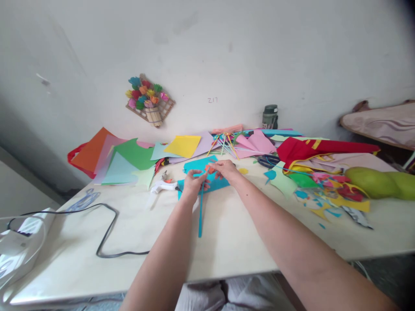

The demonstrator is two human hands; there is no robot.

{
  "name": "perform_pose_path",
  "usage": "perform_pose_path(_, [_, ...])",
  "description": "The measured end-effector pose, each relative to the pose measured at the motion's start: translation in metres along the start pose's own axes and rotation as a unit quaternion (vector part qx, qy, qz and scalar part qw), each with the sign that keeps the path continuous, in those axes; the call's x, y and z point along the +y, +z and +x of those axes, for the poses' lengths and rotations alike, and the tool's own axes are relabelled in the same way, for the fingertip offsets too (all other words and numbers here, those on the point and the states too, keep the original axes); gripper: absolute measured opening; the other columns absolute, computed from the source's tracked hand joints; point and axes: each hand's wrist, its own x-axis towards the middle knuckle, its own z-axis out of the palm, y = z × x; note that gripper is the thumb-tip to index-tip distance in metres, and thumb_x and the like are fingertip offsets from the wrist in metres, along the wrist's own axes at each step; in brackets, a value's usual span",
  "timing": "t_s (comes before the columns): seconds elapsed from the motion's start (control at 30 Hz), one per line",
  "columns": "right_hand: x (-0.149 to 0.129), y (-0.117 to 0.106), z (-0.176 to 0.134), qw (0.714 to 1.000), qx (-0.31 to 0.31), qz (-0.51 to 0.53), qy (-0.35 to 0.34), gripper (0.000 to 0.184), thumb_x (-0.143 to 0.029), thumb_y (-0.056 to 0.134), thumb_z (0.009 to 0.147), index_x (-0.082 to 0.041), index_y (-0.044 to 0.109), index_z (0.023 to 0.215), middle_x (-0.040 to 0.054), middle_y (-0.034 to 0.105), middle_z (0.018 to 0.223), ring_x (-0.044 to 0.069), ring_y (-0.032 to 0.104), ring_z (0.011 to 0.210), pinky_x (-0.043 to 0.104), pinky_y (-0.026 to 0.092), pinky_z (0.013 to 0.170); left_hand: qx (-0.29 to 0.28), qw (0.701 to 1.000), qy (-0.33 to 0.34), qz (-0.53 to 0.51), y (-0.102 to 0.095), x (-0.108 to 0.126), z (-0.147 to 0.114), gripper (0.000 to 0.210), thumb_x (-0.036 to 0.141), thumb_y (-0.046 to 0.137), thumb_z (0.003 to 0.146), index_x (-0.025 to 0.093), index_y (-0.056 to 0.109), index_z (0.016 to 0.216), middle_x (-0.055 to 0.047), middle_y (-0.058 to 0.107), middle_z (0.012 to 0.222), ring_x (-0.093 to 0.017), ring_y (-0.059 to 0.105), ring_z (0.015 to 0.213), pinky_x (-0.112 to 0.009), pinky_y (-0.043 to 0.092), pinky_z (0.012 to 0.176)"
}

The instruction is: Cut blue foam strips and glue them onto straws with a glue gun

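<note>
My left hand (193, 181) is closed round the upper part of a thin blue paper strip (200, 216), which hangs down toward me. At the strip's top, between both hands, is a small orange paper piece (210, 169); its exact shape is partly hidden by fingers. Pinched fingers of my right hand (225, 169) meet at the orange piece from the right. Blue paper sheets (221, 184) lie on the table beneath and behind the hands. To the left of my left hand rests a white glue gun (164, 186).
Coloured sheets (132, 153) spread along the back left. Paper scraps (319, 203), a red cloth (324, 149) and green rounded objects (372, 182) lie right. A dark bottle (270, 116) stands by the wall. A black cable (112, 229) runs from a white power strip (29, 233).
</note>
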Motion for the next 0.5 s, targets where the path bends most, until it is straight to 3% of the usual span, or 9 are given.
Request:
perform_pose_path(0.1, [-0.0018, 0.0012, -0.0010, 1.000, 0.005, -0.011, 0.006, 0.029, -0.041, 0.060, 0.067, -0.012, 0.061, 0.068, 0.0055, 0.065, 0.064, 0.006, 0.049, 0.036, 0.017, 0.032, 0.031, 0.027, 0.993, 0.081, 0.076, 0.0017, -0.0007, 0.0007, 0.043, 0.034, 0.064, 0.061, 0.019, 0.039, 0.093, 0.004, 0.057, 0.052, -0.010, 0.050, 0.036, -0.019, 0.038, 0.038])
perform_pose_path(0.23, [-0.0024, 0.0029, -0.0016, 1.000, -0.005, -0.016, 0.002, 0.030, -0.042, 0.060, 0.067, -0.012, 0.061, 0.068, 0.0050, 0.064, 0.062, 0.006, 0.049, 0.035, 0.016, 0.032, 0.030, 0.052, 0.968, 0.164, 0.184, 0.0029, -0.0042, 0.0007, 0.031, 0.035, 0.060, 0.065, 0.019, 0.048, 0.089, 0.005, 0.055, 0.052, -0.007, 0.049, 0.035, -0.017, 0.036, 0.040])
perform_pose_path(0.5, [-0.0004, 0.0044, -0.0012, 1.000, -0.021, 0.005, 0.004, 0.033, -0.043, 0.061, 0.066, -0.012, 0.063, 0.074, 0.0062, 0.065, 0.067, 0.006, 0.049, 0.037, 0.015, 0.030, 0.030, 0.058, 0.956, 0.183, 0.222, 0.0022, -0.0077, 0.0020, 0.021, 0.031, 0.057, 0.068, 0.017, 0.056, 0.085, 0.005, 0.052, 0.047, -0.007, 0.049, 0.037, -0.016, 0.035, 0.040])
